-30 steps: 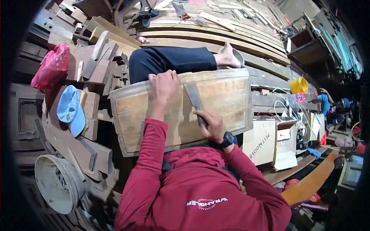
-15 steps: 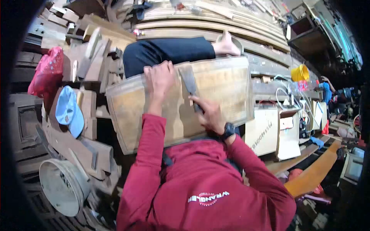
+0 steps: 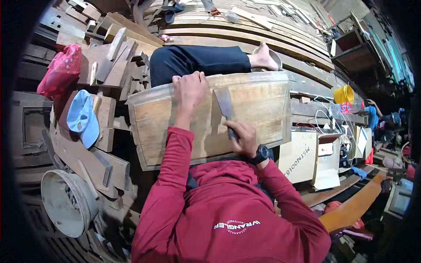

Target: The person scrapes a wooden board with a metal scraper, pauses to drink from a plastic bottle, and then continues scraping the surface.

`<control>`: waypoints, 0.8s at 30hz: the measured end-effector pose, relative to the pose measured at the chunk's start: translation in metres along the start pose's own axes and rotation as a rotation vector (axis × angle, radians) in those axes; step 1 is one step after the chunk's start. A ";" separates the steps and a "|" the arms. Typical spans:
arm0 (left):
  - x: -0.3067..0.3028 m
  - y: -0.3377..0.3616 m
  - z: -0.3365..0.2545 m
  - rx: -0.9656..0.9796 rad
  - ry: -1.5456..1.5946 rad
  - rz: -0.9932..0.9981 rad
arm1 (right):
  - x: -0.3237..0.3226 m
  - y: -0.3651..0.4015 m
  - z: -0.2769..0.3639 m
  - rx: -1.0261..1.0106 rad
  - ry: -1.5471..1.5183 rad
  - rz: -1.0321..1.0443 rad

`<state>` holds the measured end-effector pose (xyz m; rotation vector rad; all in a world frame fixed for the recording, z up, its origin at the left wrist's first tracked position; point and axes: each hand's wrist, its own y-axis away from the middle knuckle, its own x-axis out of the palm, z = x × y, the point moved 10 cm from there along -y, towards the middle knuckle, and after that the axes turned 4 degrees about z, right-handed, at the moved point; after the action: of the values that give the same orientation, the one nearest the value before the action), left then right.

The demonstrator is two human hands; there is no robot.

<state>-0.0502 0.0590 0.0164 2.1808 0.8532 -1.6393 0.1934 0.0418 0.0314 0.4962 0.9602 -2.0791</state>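
A wooden panel (image 3: 258, 103) with a darker, bevelled rim lies across the lap. My left hand (image 3: 190, 91) rests on the panel's far edge, left of its middle, with its fingers curled over that edge. In my right hand (image 3: 244, 138) is the dark handle of a putty knife (image 3: 224, 101), its broad metal blade pointing away from me over the panel. The blade lies on or just above the wood, to the right of my left hand; exact contact is unclear. A dark watch is on my right wrist.
On the left are a pink bag (image 3: 61, 72), a blue cap (image 3: 83, 118), wood pieces and a white bucket (image 3: 69, 203). Cardboard boxes (image 3: 298, 155), cables and a yellow bucket (image 3: 343, 94) stand right. Long planks (image 3: 245, 35) lie beyond. Part of another person shows far right.
The view has shifted slightly, so the panel and surroundings sit a little further right. The putty knife stands more upright in the picture, and both hands keep their hold.
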 end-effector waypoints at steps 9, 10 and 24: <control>-0.004 0.003 -0.001 0.001 0.027 -0.013 | 0.007 -0.012 -0.002 0.116 0.064 0.055; -0.001 0.003 0.001 0.006 0.035 -0.035 | 0.007 -0.014 -0.005 0.087 0.029 0.024; -0.001 0.001 0.001 0.000 0.039 -0.014 | 0.006 -0.006 0.001 0.010 -0.003 0.003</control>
<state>-0.0508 0.0576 0.0175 2.2185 0.8812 -1.6082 0.1848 0.0407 0.0318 0.4999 0.9470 -2.0821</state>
